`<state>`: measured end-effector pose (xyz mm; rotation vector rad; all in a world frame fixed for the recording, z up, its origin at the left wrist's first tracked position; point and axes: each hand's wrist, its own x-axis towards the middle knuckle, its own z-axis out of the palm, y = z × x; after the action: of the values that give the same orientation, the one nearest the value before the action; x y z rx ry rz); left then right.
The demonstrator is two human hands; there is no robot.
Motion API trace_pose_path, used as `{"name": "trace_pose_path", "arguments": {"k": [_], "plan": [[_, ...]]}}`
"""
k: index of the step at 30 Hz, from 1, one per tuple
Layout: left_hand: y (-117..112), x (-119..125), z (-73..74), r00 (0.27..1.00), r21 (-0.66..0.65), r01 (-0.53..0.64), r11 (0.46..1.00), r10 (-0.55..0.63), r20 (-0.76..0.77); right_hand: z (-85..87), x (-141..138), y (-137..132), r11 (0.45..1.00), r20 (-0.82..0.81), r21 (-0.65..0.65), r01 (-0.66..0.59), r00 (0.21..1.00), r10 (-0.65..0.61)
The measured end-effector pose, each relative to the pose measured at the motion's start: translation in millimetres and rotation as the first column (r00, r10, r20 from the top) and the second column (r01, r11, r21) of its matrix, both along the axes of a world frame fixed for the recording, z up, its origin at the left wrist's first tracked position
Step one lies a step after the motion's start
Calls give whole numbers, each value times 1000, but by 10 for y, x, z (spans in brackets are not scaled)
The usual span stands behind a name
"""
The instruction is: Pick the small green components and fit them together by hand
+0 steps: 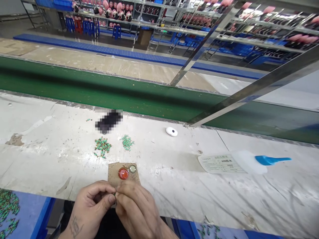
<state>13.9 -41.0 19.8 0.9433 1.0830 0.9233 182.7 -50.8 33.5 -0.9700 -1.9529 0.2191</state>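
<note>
My left hand (pixel 91 206) and my right hand (pixel 138 209) meet at the near edge of the white workbench (pixel 62 166). Their fingertips pinch a small green-and-gold piece (pixel 115 195), mostly hidden by my fingers. Just beyond them lies a brown cardboard square (pixel 117 174) holding a round red cabochon (pixel 123 173) and a smaller pale green one (pixel 133 168). Two loose heaps of tiny green-and-gold pieces (pixel 102 147) (pixel 127 142) sit farther on.
A blurred dark object (pixel 109 121) and a white oval object (pixel 171 131) lie near a green conveyor belt (pixel 99 89). A white squeeze bottle (pixel 246 162) with a blue nozzle lies right. A blue bin (pixel 15 212) of green pieces sits lower left.
</note>
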Motion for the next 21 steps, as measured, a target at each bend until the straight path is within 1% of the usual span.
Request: {"name": "trace_pose_path", "arguments": {"k": [3, 7, 9, 14, 18, 21], "plan": [[-34, -15, -19, 998, 19, -22, 1000, 21, 61, 17, -55, -20, 995, -152, -89, 46, 987, -59], [-49, -43, -4, 996, 66, 10, 998, -16, 85, 46, -92, -34, 985, -199, -163, 47, 977, -80], [-43, -48, 8, 994, 90, 30, 995, -39, 100, 45, -98, -35, 985, -202, -167, 50, 976, -84], [-27, -41, 38, 990, 123, 55, 991, -70, 122, 1, -119, -49, 992, -203, -124, 33, 978, -58], [-35, -33, 46, 992, 135, 35, 990, -51, 116, -16, -134, -64, 987, -215, -155, 35, 974, -68], [-61, -30, 17, 991, 130, 13, 991, -31, 132, -10, -131, -77, 989, -192, -146, 17, 980, -45]]}}
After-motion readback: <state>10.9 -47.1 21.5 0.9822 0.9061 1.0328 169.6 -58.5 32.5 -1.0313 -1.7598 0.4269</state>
